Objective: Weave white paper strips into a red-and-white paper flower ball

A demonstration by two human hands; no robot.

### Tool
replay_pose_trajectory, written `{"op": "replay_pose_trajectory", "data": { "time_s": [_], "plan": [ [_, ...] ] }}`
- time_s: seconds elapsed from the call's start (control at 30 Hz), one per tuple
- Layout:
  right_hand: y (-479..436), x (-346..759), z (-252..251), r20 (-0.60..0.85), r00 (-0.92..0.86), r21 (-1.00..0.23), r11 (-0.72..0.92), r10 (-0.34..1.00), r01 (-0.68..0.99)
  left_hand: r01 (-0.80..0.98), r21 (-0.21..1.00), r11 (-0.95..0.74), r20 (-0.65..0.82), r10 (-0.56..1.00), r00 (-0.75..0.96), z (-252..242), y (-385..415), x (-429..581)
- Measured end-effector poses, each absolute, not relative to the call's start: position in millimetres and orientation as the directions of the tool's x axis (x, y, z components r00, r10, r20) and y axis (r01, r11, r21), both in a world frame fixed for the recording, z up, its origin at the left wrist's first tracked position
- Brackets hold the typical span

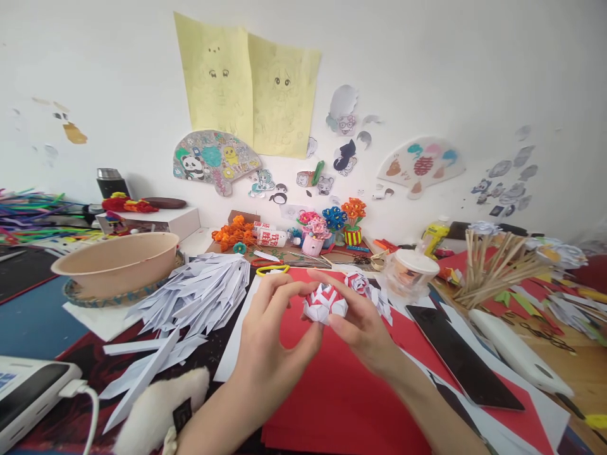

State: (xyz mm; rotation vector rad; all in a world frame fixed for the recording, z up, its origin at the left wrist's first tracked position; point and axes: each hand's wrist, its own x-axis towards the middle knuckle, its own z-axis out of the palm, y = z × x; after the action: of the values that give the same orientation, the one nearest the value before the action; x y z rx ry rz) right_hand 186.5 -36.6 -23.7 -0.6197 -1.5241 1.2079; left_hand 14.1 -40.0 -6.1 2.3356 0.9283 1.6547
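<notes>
Between my two hands, above a sheet of red paper (351, 404), is a small ball of folded red and white paper (325, 304). My left hand (279, 316) grips its left side with fingers and thumb. On the opposite side, my right hand (363, 319) has its thumb against the lower front and its fingers behind. Just beyond my right hand lies another folded red and white paper piece (356, 282), partly hidden by the fingers. A large heap of folded white paper strips (199, 294) rests to the left.
A beige basin (118, 265) stands at left on a woven mat. A black phone (462, 354) and a white power bank (519, 347) lie at right. Wooden sticks (488, 265) and a lidded plastic cup (411, 268) are behind them. Yellow-handled scissors (272, 270) lie ahead.
</notes>
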Motion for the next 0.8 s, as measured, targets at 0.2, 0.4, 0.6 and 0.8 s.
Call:
{"op": "replay_pose_trajectory", "data": {
  "time_s": [0.2, 0.4, 0.6, 0.8],
  "plan": [
    [-36.8, 184.9, -23.5, 0.407, -0.353, -0.905, 0.319, 0.842, -0.282, 0.44, 0.414, -0.797, 0.816, 0.539, 0.208, -8.2, -39.7, 13.9],
    [-37.5, 182.9, -21.8, 0.412, -0.283, -0.876, 0.291, 0.866, -0.384, 0.437, 0.319, -0.841, 0.831, 0.47, 0.298, -5.4, -42.6, 6.5],
    [-36.5, 183.2, -19.0, 0.369, -0.306, -0.901, 0.256, 0.878, -0.352, 0.371, 0.366, -0.853, 0.795, 0.494, 0.353, 6.5, -38.7, -1.9],
    [-37.0, 184.6, -18.2, 0.328, -0.325, -0.922, 0.226, 0.887, -0.316, 0.298, 0.46, -0.836, 0.708, 0.548, 0.445, 11.7, -33.9, -4.8]
  ]
}}
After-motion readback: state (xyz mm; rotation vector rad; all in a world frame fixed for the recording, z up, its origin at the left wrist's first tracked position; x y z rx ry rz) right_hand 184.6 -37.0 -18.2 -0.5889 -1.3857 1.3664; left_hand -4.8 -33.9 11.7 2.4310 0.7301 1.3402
